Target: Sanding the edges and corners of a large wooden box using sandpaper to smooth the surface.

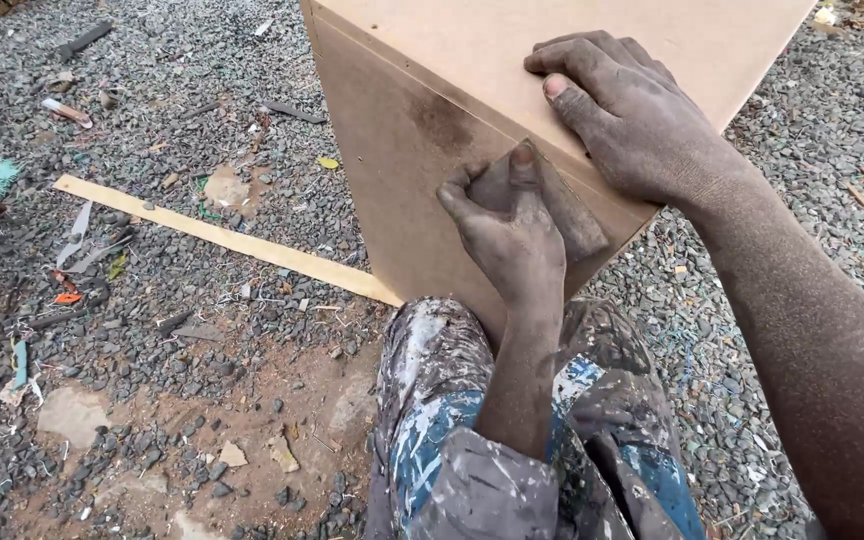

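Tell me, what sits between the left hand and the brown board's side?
A folded piece of sandpaper, pressed by the left hand against the board, seen in the head view.

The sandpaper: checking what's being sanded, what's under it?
The sandpaper lies against the fibreboard box edge, pressed by the left hand. The spot beneath is covered.

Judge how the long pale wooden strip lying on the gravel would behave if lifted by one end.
The wooden strip looks thin and long, so it would probably flex and sag. Being slim, it likely feels light. Lying flat-faced on the gravel, it seems unlikely to roll.
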